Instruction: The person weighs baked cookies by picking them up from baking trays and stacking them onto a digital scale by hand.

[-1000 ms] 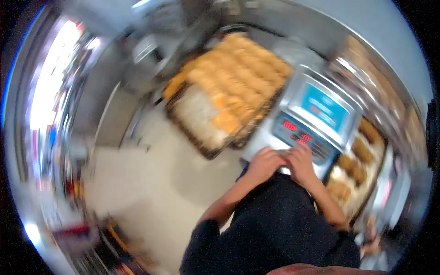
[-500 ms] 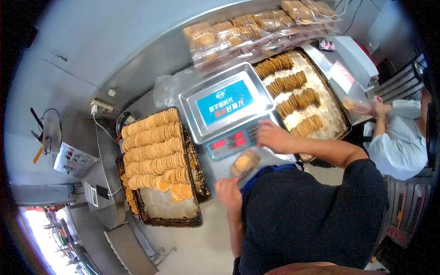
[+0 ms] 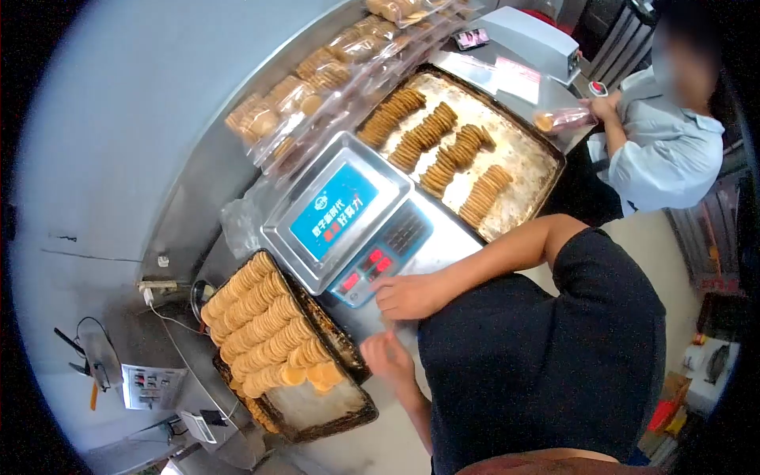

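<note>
A digital scale (image 3: 336, 210) with a metal pan and a lit red display stands before me. My right hand (image 3: 410, 297) is near the lower edge of its display, fingers curled together, what they hold too small to make out. Just below it, my left hand (image 3: 388, 356) is by the tray corner, its fingers blurred. A tray (image 3: 328, 408) of pale round cookies in rows lies at the left. Beyond the scale, another tray (image 3: 522, 162) carries rows of browner cookies.
Bagged cookies (image 3: 324, 67) are piled along the wall. At the right a co-worker (image 3: 665, 150) in a light shirt holds a clear bag (image 3: 566, 119) beside a white machine (image 3: 530, 39). A phone (image 3: 473, 38) lies near it.
The view has turned, bringing the co-worker further in. My hands have come closer together below the scale. The small cookie pack between them half a second ago no longer shows.
</note>
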Available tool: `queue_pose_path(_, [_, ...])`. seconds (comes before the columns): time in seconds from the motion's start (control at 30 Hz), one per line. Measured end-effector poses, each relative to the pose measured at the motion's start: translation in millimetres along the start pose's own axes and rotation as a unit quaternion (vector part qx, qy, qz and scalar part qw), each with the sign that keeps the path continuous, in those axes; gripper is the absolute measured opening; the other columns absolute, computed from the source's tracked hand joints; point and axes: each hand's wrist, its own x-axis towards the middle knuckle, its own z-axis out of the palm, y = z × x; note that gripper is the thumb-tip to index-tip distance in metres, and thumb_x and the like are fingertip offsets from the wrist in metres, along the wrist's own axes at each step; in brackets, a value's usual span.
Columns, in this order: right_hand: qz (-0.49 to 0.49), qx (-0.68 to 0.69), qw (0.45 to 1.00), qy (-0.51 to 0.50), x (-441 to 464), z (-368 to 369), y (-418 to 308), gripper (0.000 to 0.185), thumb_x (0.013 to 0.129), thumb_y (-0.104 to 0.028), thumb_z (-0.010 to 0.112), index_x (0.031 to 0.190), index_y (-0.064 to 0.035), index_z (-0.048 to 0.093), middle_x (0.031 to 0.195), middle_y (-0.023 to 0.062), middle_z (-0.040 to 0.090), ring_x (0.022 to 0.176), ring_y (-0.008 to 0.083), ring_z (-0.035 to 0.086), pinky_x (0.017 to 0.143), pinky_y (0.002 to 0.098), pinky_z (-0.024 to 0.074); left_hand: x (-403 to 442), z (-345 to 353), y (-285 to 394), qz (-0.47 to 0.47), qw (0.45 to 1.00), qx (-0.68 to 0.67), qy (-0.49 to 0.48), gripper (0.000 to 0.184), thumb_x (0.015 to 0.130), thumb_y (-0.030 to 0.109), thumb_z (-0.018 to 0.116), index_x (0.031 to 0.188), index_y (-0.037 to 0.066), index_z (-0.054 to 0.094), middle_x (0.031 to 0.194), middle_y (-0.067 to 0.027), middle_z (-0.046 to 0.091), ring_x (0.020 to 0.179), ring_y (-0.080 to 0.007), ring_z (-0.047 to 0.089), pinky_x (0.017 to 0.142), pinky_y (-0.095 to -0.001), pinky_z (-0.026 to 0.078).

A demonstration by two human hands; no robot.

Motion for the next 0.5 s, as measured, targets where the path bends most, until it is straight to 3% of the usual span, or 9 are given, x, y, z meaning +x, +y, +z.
queue_pose_path(0.1, [0.001,0.009,0.998,0.059,5,3,-3,0.012,0.088,-0.016,0.065,0.091,-0.0047,0.064,0.092,0.0094,0.058,0.099,0.0304,0.060,0.119,0.0533,0.0375,2,3,5,-0.029,0.999,0.021,0.020,0.011,0.097,0.006,0.072,0.090,-0.001,0.066,0.087,-0.0141,0.065,0.086,-0.0351,0.061,0.081,-0.0449,0.050])
queue_pose_path(0.23, [0.019,0.004,0.999,0.031,5,1,-7,0.012,0.088,-0.017,0.063,0.091,-0.0047,0.064,0.093,0.0099,0.060,0.101,0.0309,0.061,0.120,0.0533,0.0364,-3,8,-5,-0.005,0.999,0.049,0.008,0.009,0.097,0.004,0.071,0.089,0.000,0.066,0.086,-0.0126,0.064,0.086,-0.0352,0.061,0.081,-0.0455,0.050])
queue_pose_path(0.33, [0.008,-0.017,0.999,0.050,-4,-11,7,0.013,0.082,-0.018,0.068,0.087,-0.0064,0.065,0.095,0.0099,0.065,0.103,0.0304,0.062,0.116,0.0505,0.0385,-7,10,-8,0.015,0.998,0.063,0.006,0.008,0.096,0.002,0.070,0.089,0.001,0.067,0.085,-0.0118,0.065,0.087,-0.0346,0.061,0.081,-0.0454,0.050])
queue_pose_path(0.4, [0.029,-0.045,0.998,-0.012,-16,-25,16,0.012,0.082,-0.017,0.068,0.089,-0.0074,0.066,0.096,0.0093,0.066,0.105,0.0293,0.063,0.117,0.0504,0.0383,-9,9,-8,0.021,0.998,0.060,0.008,0.007,0.095,0.001,0.070,0.088,0.001,0.067,0.085,-0.0114,0.065,0.087,-0.0342,0.061,0.082,-0.0453,0.050])
queue_pose_path(0.5, [0.055,-0.077,0.995,-0.012,-39,-35,28,0.013,0.082,-0.016,0.068,0.091,-0.0074,0.067,0.099,0.0095,0.066,0.107,0.0284,0.062,0.118,0.0515,0.0381,-8,8,-5,0.029,0.998,0.060,0.021,0.007,0.093,0.000,0.071,0.088,0.001,0.067,0.086,-0.0115,0.065,0.087,-0.0339,0.061,0.083,-0.0452,0.050])
